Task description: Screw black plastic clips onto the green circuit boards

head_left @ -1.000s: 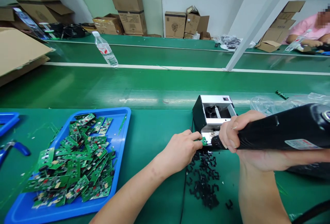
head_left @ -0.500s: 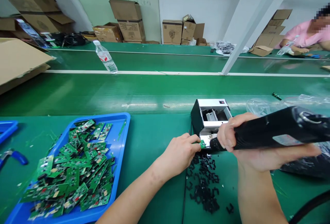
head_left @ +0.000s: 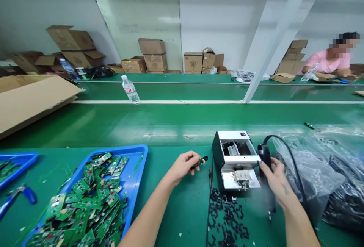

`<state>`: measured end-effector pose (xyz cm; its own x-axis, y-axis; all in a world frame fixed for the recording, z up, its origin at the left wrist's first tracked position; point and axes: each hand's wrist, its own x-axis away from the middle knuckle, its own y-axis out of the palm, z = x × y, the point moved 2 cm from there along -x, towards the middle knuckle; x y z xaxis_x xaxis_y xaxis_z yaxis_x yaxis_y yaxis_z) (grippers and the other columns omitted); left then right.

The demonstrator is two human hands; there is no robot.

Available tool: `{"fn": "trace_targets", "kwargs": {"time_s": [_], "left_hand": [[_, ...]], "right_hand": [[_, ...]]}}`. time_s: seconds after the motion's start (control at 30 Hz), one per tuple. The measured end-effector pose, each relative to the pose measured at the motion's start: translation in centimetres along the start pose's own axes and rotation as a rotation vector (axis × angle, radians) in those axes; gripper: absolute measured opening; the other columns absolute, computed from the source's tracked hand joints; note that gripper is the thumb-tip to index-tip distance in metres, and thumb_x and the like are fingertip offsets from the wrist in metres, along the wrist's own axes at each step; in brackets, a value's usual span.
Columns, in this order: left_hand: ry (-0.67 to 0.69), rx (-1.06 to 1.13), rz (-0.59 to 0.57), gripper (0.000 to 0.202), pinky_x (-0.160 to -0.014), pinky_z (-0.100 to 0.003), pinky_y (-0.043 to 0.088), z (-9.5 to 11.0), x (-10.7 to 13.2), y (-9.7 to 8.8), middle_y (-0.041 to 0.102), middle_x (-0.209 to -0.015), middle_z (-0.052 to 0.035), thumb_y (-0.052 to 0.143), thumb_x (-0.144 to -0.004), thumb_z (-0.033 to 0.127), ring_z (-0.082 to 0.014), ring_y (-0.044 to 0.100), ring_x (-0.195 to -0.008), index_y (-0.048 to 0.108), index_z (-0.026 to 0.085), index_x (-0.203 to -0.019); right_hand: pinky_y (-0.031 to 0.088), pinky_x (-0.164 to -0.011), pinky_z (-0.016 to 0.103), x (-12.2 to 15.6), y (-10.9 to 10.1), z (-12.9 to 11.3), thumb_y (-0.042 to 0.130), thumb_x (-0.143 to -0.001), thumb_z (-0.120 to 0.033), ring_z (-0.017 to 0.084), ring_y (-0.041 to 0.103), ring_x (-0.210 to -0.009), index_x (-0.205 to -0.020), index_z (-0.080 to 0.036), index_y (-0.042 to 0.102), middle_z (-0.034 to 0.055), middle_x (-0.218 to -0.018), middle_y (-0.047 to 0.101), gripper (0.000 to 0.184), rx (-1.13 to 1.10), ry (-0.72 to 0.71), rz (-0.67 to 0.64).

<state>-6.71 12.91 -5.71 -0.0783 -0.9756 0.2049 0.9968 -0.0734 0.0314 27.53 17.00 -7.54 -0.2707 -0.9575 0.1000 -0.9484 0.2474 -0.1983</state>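
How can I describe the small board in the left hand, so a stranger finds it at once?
On the green bench, find the silver-and-black machine. Just left of it, the left hand pinches a small green circuit board. Unlike the boards piled in the blue tray, this one is held in the air.

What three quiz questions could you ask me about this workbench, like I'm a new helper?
1. What does the left hand hold: a small green circuit board or a screwdriver?
2. True or false: the black corded tool is at the right hand.
3. Fill in the gap: the pile of green circuit boards lies in a ____ tray.

Key: 1. a small green circuit board; 2. true; 3. blue.
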Motion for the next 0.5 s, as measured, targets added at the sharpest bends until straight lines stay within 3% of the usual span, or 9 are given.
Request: {"fn": "trace_targets", "kwargs": {"time_s": [0.1, 0.17, 0.23, 0.33, 0.37, 0.43, 0.5], "left_hand": [[0.055, 0.063, 0.175, 0.045, -0.052, -0.021, 0.051, -1.4, -2.0, -1.5, 0.072, -0.092, -0.0109, 0.067, -0.086, 0.057, -0.0167, 0.069, -0.072, 0.068, 0.013, -0.096], [0.105, 0.095, 0.256, 0.046, -0.067, -0.028, 0.060, -1.9, -3.2, -2.1, 0.072, -0.109, -0.0164, 0.063, -0.089, 0.056, -0.0225, 0.073, -0.091, 0.068, 0.013, -0.106], [0.160, 0.120, 0.299, 0.049, -0.091, -0.038, 0.060, -2.2, -4.2, -2.7, 0.064, -0.132, -0.0194, 0.060, -0.091, 0.053, -0.0287, 0.065, -0.121, 0.065, 0.015, -0.121], [0.275, 0.058, 0.329, 0.059, -0.124, -0.044, 0.031, -2.9, -5.4, -3.6, 0.033, -0.164, -0.0104, 0.061, -0.090, 0.042, -0.0279, 0.023, -0.156, 0.051, 0.023, -0.145], [0.362, -0.109, 0.361, 0.064, -0.127, -0.048, 0.021, -3.2, -5.7, -4.0, 0.023, -0.169, -0.0082, 0.059, -0.090, 0.038, -0.0278, 0.014, -0.158, 0.044, 0.025, -0.151], [0.497, -0.459, 0.418, 0.069, -0.127, -0.057, 0.006, -4.4, -6.2, -4.5, 0.008, -0.172, -0.0094, 0.055, -0.092, 0.034, -0.0309, 0.002, -0.159, 0.036, 0.021, -0.157], [0.577, -0.679, 0.421, 0.063, -0.125, -0.062, 0.012, -6.1, -6.6, -4.8, 0.016, -0.170, -0.0129, 0.049, -0.094, 0.030, -0.0336, 0.005, -0.158, 0.040, 0.018, -0.154]], "right_hand": [[0.057, -0.087, 0.048, -1.5, 1.1, 2.3, 0.074, -0.069, -0.049, 0.032, 0.070, -0.094, -0.112, -0.020, 0.051, 0.0105, -0.097, 0.070, 0.057, 0.132, -0.082, 0.023], [0.050, -0.101, 0.052, -1.9, 1.6, 3.0, 0.068, -0.074, -0.048, 0.035, 0.067, -0.109, -0.110, -0.018, 0.059, 0.0158, -0.109, 0.072, 0.048, 0.196, -0.150, -0.016], [0.047, -0.107, 0.052, -1.9, 1.9, 3.3, 0.064, -0.081, -0.046, 0.035, 0.066, -0.114, -0.111, -0.017, 0.064, 0.0176, -0.115, 0.072, 0.041, 0.256, -0.209, -0.044], [0.044, -0.110, 0.053, -1.5, 2.1, 3.5, 0.063, -0.091, -0.042, 0.030, 0.065, -0.119, -0.115, -0.016, 0.067, 0.0152, -0.121, 0.071, 0.036, 0.352, -0.273, -0.027], [0.044, -0.111, 0.054, -1.4, 2.2, 3.5, 0.064, -0.093, -0.041, 0.029, 0.064, -0.121, -0.118, -0.016, 0.066, 0.0139, -0.124, 0.069, 0.036, 0.383, -0.289, -0.014], [0.044, -0.111, 0.055, -1.1, 2.2, 3.3, 0.064, -0.096, -0.040, 0.028, 0.062, -0.125, -0.124, -0.016, 0.065, 0.0123, -0.131, 0.067, 0.037, 0.440, -0.319, 0.015], [0.045, -0.111, 0.054, -0.6, 2.2, 2.8, 0.061, -0.097, -0.040, 0.030, 0.061, -0.128, -0.126, -0.016, 0.066, 0.0153, -0.135, 0.065, 0.038, 0.487, -0.349, 0.043]]}}
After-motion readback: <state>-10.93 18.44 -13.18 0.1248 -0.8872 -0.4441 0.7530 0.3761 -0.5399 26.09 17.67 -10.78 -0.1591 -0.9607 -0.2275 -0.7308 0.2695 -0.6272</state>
